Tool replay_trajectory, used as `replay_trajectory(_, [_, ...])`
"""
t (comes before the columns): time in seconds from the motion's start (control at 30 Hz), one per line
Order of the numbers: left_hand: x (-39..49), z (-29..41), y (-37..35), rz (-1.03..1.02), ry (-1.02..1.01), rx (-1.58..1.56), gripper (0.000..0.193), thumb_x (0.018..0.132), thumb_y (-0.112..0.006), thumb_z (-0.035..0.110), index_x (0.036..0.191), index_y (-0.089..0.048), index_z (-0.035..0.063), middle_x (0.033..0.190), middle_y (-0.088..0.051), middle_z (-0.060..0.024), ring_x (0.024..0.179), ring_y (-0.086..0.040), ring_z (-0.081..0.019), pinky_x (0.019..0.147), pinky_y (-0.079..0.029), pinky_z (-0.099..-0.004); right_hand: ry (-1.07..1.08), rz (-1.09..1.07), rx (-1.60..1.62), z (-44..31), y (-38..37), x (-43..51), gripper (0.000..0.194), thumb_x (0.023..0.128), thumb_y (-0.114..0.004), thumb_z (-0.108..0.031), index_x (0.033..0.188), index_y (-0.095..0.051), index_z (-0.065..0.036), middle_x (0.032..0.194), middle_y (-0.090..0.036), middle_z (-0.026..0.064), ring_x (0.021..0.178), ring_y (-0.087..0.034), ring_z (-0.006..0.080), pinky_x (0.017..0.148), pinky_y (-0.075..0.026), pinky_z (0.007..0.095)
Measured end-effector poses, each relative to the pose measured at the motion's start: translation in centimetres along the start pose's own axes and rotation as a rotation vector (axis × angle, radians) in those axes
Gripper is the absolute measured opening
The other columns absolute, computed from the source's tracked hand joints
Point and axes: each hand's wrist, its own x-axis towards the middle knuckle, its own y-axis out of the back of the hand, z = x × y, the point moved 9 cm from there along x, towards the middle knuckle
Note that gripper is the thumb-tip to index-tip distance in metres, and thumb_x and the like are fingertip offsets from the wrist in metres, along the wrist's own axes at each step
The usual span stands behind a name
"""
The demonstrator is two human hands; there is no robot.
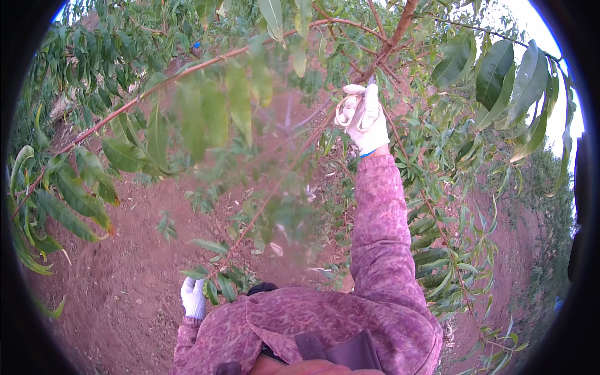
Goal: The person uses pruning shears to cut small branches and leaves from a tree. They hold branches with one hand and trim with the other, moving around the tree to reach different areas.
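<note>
My right hand point(371, 133), in a white knit glove, is raised at the upper middle and grips pale-handled scissors point(360, 111). Thumb and fingers sit around the handle loops. The blades point up to the underside of a reddish-brown tree branch point(393, 44), where thin shoots fork off; their tips are partly hidden, so contact with the wood cannot be told. Low at the left is my left hand point(193, 295), also white-gloved, beside the leaves point(225, 283) of a slender drooping shoot. Its fingers are partly curled, and whether they hold anything is unclear.
A long leafy branch point(187, 71) crosses the upper left, close to the camera. Large leaves point(496, 75) hang at the upper right. Another leafy shoot point(438, 215) droops beside my right sleeve point(382, 220). Reddish bare soil point(136, 262) with scattered dry leaves lies below.
</note>
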Motion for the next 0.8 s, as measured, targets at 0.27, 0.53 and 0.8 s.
replay_trajectory(0.27, [-0.1, -0.5, 0.3, 0.0, -0.005, 0.021, 0.017, 0.101, -0.061, 0.009, 0.114, -0.068, 0.0014, 0.101, -0.07, -0.0011, 0.088, -0.062, -0.0095, 0.078, -0.051, -0.0276, 0.016, 0.149, -0.159, -1.4, 2.3, 2.9, 0.053, 0.104, -0.054, -0.052, 0.111, -0.063, 0.0, 0.07, -0.061, 0.0035, 0.057, -0.058, 0.0196, 0.055, -0.046, 0.0377])
replay_trajectory(0.53, [-0.4, -0.9, 0.7, -0.005, 0.006, 0.104, 0.016, 0.1, -0.058, 0.007, 0.111, -0.068, 0.0012, 0.099, -0.07, -0.0022, 0.088, -0.062, -0.0099, 0.079, -0.051, -0.028, 0.032, 0.264, -0.348, -1.2, 2.3, 2.9, 0.055, 0.097, -0.061, -0.048, 0.111, -0.06, 0.005, 0.077, -0.061, 0.0123, 0.059, -0.059, 0.0196, 0.055, -0.051, 0.0349])
replay_trajectory(0.8, [-0.4, -0.2, 0.1, -0.014, -0.012, 0.027, 0.019, 0.1, -0.059, 0.006, 0.115, -0.067, 0.0005, 0.103, -0.07, -0.0023, 0.091, -0.063, -0.0113, 0.082, -0.051, -0.0285, -0.019, 0.282, -0.402, -1.6, 2.2, 3.2, 0.052, 0.1, -0.058, -0.048, 0.105, -0.06, 0.004, 0.073, -0.059, 0.0089, 0.051, -0.053, 0.0171, 0.048, -0.045, 0.0351])
